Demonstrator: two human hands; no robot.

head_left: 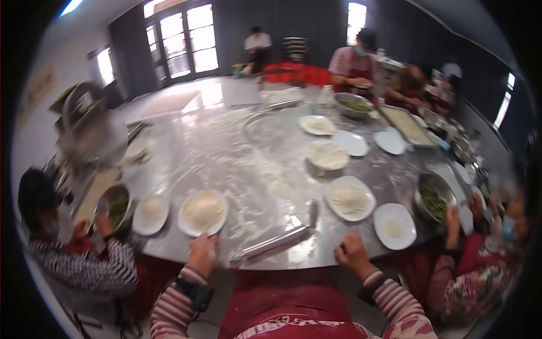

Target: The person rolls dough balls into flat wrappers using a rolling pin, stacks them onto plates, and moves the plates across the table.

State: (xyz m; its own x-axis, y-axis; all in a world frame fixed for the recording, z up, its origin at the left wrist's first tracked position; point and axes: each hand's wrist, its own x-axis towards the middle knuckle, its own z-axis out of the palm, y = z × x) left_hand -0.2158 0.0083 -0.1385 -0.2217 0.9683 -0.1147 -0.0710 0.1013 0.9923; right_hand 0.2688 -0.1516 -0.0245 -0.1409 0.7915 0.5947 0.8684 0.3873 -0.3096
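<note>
From the head camera, the left hand (203, 252) is seen curled shut at the near edge of the floury table (248, 164), touching the rim of a plate of flour (202, 211). The right hand (353, 253) is rested on the edge too, loosely closed, nothing gripped. A rolling pin (275, 242) is laid between both hands, untouched. Another plate (350, 198) is set just beyond the right hand.
</note>
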